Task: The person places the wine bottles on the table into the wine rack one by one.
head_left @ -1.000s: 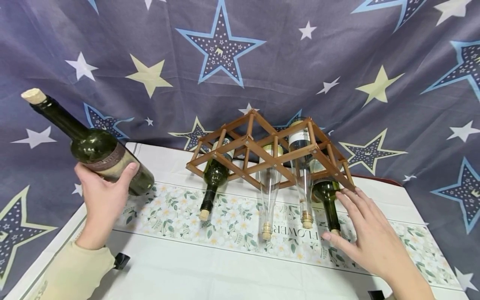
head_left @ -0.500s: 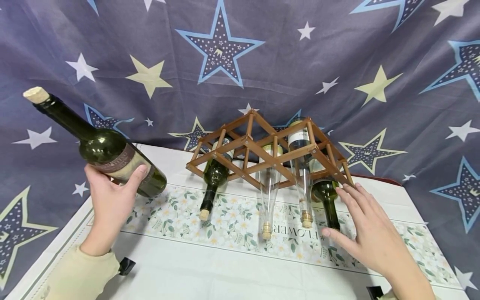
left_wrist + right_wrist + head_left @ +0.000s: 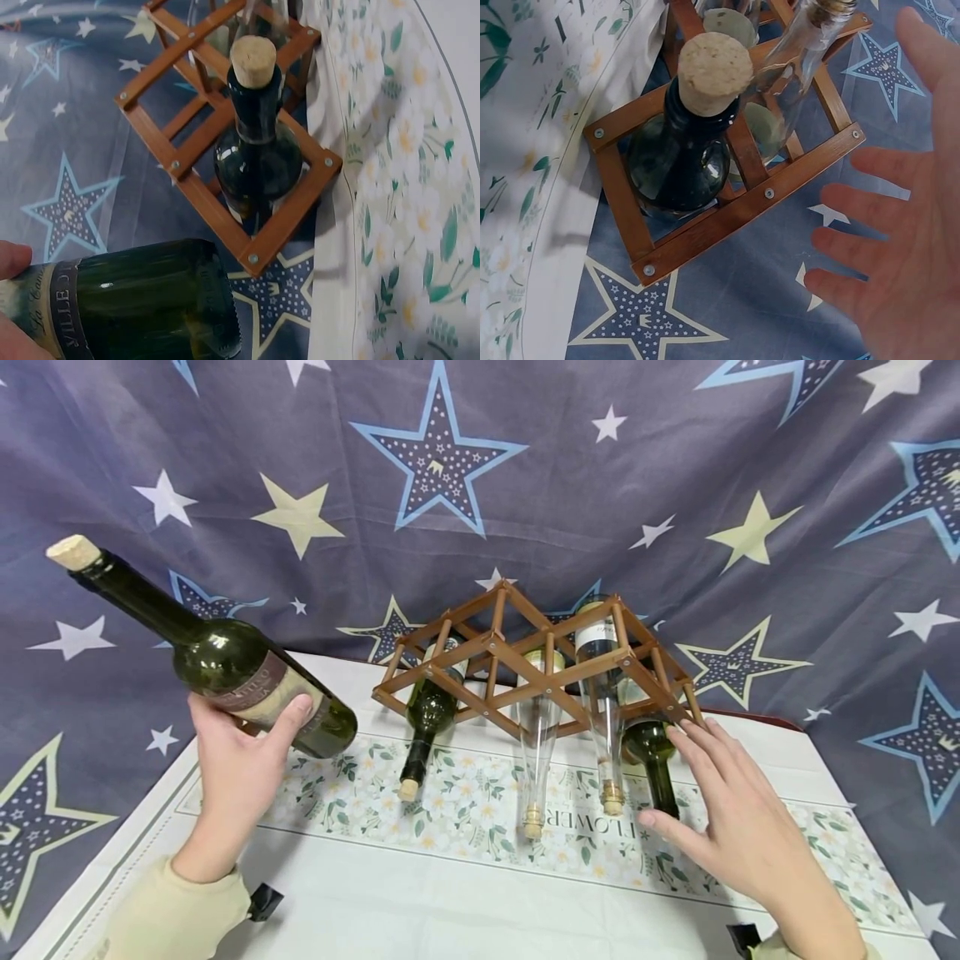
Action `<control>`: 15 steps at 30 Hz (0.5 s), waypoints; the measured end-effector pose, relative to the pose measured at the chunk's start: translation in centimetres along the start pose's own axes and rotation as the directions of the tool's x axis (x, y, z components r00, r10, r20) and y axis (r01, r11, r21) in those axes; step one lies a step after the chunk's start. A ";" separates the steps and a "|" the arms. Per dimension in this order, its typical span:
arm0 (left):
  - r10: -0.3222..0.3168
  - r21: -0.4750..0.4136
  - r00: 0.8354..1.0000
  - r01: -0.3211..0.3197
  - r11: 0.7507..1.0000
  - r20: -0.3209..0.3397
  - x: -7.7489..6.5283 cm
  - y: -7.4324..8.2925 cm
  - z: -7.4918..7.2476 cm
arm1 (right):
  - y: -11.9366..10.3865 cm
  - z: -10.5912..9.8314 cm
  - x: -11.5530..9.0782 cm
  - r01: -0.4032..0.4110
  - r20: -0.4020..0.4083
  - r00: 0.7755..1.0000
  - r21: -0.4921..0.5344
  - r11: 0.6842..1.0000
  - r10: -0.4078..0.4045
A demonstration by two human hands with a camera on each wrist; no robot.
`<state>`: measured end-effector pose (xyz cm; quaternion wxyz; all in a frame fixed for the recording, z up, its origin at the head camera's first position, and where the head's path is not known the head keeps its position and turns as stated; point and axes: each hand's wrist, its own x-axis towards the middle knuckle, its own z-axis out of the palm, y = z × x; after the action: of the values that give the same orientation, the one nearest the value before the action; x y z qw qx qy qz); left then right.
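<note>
My left hand (image 3: 243, 768) grips a dark green wine bottle (image 3: 232, 668) round its labelled body, thumb across the label. The bottle is tilted, its cork up to the left and its base toward the wooden wine rack (image 3: 525, 681). In the left wrist view its base (image 3: 202, 300) hangs apart from the rack's near corner. My right hand (image 3: 738, 814) is spread beside the rack's right end, fingers straight and holding nothing. Nearest to it lies a green bottle (image 3: 651, 743) in the rack; the right wrist view shows that bottle's cork (image 3: 715, 71).
Within the rack lie another green bottle (image 3: 431, 710) at the left and two clear bottles (image 3: 538, 727) in the middle, necks toward me. A white tablecloth (image 3: 420, 902) with a flower band covers the table. A starry curtain (image 3: 570, 510) hangs close behind.
My left hand has carried the tilted green bottle rightward, closer to the rack. The right hand has shifted only slightly left; the rack and its bottles have stayed put.
</note>
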<state>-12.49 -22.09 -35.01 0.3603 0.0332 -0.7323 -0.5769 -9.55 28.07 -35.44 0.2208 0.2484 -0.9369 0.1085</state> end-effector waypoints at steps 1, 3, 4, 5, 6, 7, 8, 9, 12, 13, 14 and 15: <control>0.003 -0.018 1.000 -0.003 1.000 0.004 -0.1 0.1 0.1 | -0.1 0.0 0.1 0.000 0.001 1.000 0.002 1.000 0.000; 0.006 -0.071 1.000 -0.005 0.997 0.015 -0.3 0.3 0.3 | -0.1 0.0 0.2 -0.002 0.005 1.000 0.005 1.000 0.002; 0.009 -0.103 1.000 -0.007 0.995 0.020 -0.4 0.4 0.4 | -0.2 -0.1 0.2 -0.002 0.007 1.000 0.005 1.000 0.002; 0.011 -0.134 1.000 -0.008 0.991 0.025 -0.4 0.4 0.5 | -0.2 -0.1 0.3 -0.002 0.007 1.000 0.006 1.000 0.002; 0.016 -0.167 0.999 -0.010 0.986 0.030 -0.5 0.5 0.7 | -0.3 -0.1 0.4 -0.002 0.008 1.000 0.007 1.000 0.002; 0.020 -0.198 0.999 -0.012 0.980 0.035 -0.6 0.6 0.8 | -0.3 -0.1 0.4 -0.001 0.008 1.000 0.008 1.000 0.001; 0.022 -0.220 0.999 -0.013 0.975 0.038 -0.7 0.7 1.0 | -0.4 -0.1 0.5 -0.001 0.007 1.000 0.008 1.000 0.001; 0.027 -0.229 0.999 -0.018 0.973 0.040 -0.7 0.8 1.1 | -0.4 -0.1 0.5 0.001 0.005 1.000 0.008 1.000 -0.001; 0.040 -0.257 0.998 -0.026 0.966 0.050 -1.0 1.0 1.5 | -0.6 -0.1 0.7 0.010 -0.004 1.000 0.010 1.000 -0.010; 0.040 -0.262 0.998 -0.025 0.965 0.053 -1.1 1.1 1.6 | -0.6 0.0 0.7 0.013 -0.007 1.000 0.010 1.000 -0.013; 0.040 -0.261 0.998 -0.024 0.965 0.056 -1.2 1.2 1.7 | -0.6 0.0 0.8 0.017 -0.010 1.000 0.011 1.000 -0.017; 0.041 -0.263 0.997 -0.024 0.964 0.060 -1.3 1.3 1.9 | -0.7 0.0 0.9 0.021 -0.014 1.000 0.013 1.000 -0.021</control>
<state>-12.13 -19.54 -34.64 0.3470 -0.0453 -0.6612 -0.6636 -9.88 27.13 -34.99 0.2268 0.2588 -0.9320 0.1139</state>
